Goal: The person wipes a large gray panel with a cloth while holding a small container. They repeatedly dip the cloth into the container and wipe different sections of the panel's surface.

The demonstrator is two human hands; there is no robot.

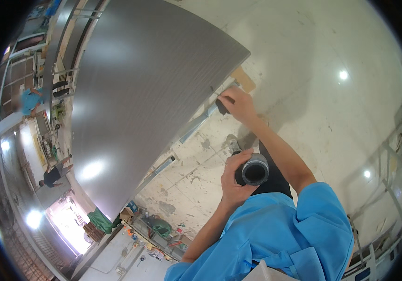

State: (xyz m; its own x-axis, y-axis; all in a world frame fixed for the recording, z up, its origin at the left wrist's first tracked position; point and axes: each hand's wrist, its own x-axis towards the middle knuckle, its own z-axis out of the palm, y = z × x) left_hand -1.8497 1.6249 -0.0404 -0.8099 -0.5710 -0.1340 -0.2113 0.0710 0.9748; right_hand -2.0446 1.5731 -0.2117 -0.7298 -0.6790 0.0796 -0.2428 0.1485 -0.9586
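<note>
My left hand (236, 180) is wrapped round a dark, open-topped cylindrical can (263, 175) with a grey rim, held close in front of my body. The can's inside looks black. Reaching forward, my right hand (239, 105) is closed in a pinch at the near right edge of a large grey panel (149, 79) with a fine brushed grain. Bunched under its fingers is a small black piece that looks like a rag (222, 107). A thin dark bit sticks up at the panel's edge beside the fingertips; I cannot make out what it is.
Metal frame bars (198, 123) hold the panel above a stained tiled floor (191, 187). A tan board piece (244, 78) lies past my right hand. Lower left stands a cluttered bench (158, 229) with tools. Two people (31, 100) are far off at the left.
</note>
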